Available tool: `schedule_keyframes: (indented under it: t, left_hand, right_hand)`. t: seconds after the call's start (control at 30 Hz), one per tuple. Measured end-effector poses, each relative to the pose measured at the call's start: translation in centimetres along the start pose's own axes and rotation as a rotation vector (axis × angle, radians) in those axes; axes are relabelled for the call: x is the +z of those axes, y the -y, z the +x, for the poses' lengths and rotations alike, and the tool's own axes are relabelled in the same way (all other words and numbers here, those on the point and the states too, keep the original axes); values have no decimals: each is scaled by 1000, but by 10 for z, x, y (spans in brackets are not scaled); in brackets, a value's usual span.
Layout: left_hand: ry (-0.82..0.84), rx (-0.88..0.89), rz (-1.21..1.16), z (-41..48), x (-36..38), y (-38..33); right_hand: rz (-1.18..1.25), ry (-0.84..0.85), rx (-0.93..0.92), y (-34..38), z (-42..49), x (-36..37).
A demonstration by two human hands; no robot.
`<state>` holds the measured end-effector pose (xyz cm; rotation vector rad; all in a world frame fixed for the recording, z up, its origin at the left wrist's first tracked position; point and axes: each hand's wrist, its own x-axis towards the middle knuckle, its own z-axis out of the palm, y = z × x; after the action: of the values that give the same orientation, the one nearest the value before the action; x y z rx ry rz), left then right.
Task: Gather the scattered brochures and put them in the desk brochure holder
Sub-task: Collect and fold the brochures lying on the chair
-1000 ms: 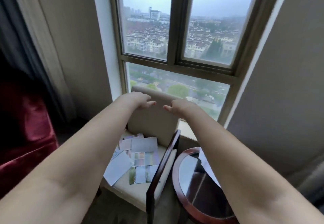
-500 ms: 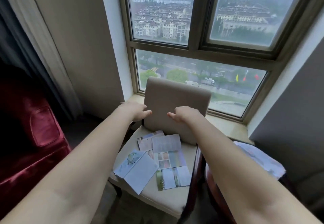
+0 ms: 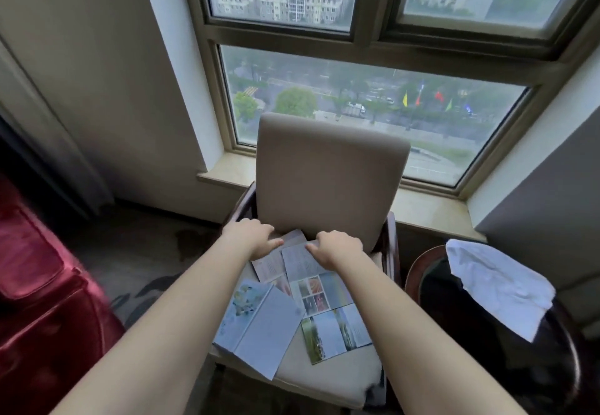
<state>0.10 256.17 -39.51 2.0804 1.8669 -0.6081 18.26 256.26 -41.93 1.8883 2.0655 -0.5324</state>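
Note:
Several brochures lie overlapping on the seat of a beige chair [image 3: 328, 379]. A large pale blue folded one [image 3: 259, 320] is at the front left. A long leaflet with photos [image 3: 328, 304] runs down the middle, and a pinkish text sheet [image 3: 268, 265] lies behind them. My left hand [image 3: 251, 236] and my right hand [image 3: 339, 247] are low over the sheets at the back of the seat. Their fingers point toward each other and touch the top edges of the paper. No grip on any sheet shows. No brochure holder is in view.
The chair has a tall beige backrest [image 3: 328, 181] and dark wooden arms. To the right stands a round dark side table [image 3: 422, 271] with a white cloth [image 3: 500, 288] draped on it. A red armchair [image 3: 42, 301] fills the left. Behind are a window sill [image 3: 431, 210] and a large window.
Both hands have come down from in front of the backrest to the brochures at the back of the seat. The view has tilted down and moved closer to the chair.

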Motion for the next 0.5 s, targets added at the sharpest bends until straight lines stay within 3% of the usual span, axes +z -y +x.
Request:
schedule_keyframes:
  t: [0.33,0.5]
  left_hand:
    - [159,-30,-35,104,147,29]
    - [188,-88,-216,142,254,27]
  right_hand:
    - [-10,88,-48,32,104,123]
    - [29,109,-33,40,127,222]
